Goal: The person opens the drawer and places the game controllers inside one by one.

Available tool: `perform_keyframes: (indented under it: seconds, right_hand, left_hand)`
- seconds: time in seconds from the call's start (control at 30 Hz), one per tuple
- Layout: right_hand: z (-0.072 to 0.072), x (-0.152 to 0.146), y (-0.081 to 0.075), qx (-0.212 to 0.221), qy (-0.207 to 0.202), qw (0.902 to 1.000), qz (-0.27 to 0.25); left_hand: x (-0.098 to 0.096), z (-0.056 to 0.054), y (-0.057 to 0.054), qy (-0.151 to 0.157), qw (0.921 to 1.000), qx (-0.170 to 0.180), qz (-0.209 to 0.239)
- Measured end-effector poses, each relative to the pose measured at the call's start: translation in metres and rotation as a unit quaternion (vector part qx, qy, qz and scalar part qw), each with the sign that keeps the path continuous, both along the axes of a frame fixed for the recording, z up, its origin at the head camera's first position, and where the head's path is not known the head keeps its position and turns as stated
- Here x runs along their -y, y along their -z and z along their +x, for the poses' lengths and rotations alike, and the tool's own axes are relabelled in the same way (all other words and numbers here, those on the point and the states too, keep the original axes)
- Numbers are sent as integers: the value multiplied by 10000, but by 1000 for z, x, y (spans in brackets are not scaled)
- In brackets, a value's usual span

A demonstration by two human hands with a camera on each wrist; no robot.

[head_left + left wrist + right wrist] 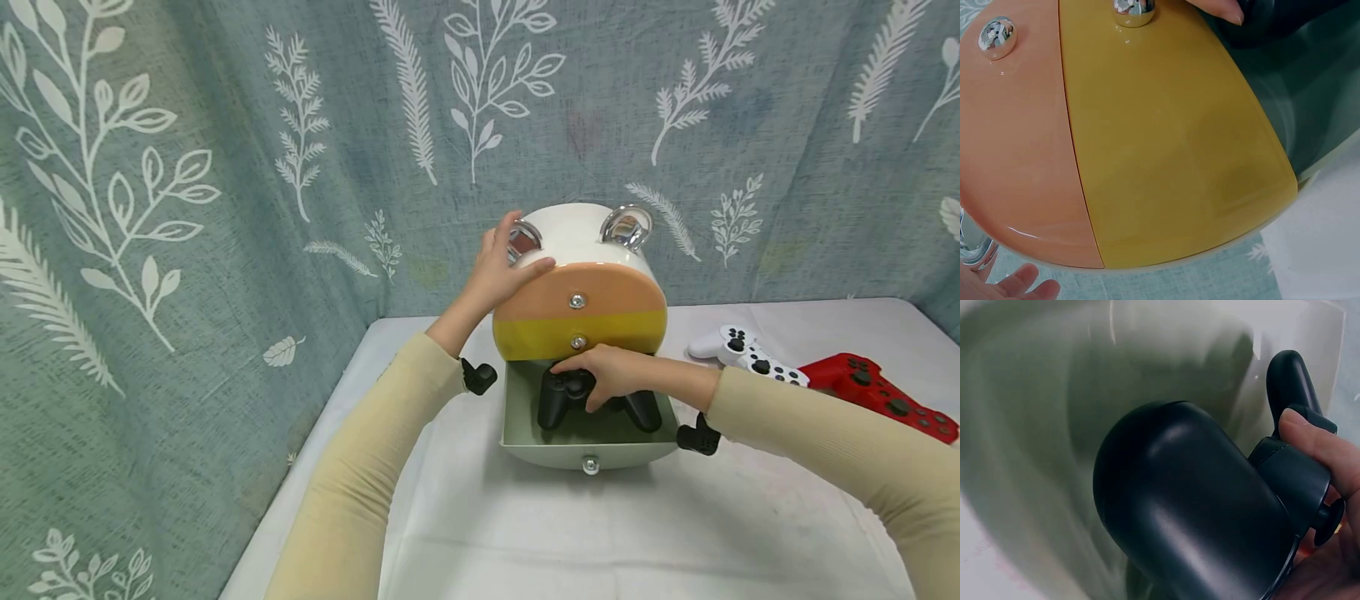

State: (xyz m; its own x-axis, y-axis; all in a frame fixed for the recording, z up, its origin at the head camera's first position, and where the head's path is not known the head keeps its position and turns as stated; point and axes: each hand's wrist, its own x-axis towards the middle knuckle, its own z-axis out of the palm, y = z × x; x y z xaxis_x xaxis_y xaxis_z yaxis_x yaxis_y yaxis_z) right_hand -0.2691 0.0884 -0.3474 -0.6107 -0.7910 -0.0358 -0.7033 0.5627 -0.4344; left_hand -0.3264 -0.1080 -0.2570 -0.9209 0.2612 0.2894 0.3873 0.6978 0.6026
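The lower drawer (592,455) stands open at frame centre, the right hand (621,372) gripping the black controller (553,400) inside, not yet released; left hand (501,263) rests spread on the cabinet (573,227); white controller (752,357) and red controller (873,390) lie outside, right of frame.

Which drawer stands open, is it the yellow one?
No, the yellow drawer is closed, while the green drawer beneath it is pulled out.

From here I see a blue-green, white-leaf-patterned curtain (592,125) hanging beyond and left of the fingers (506,230), with a white-covered desk (540,533) beneath them in soft light.
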Motion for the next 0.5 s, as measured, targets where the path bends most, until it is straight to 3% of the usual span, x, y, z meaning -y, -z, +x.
perform_keyframes:
  seconds: [0.5]
  right_hand:
    - [-8,1,12,59,-129,9999,24]
  left_hand:
    - [1,0,0,31,10000,-68,-19]
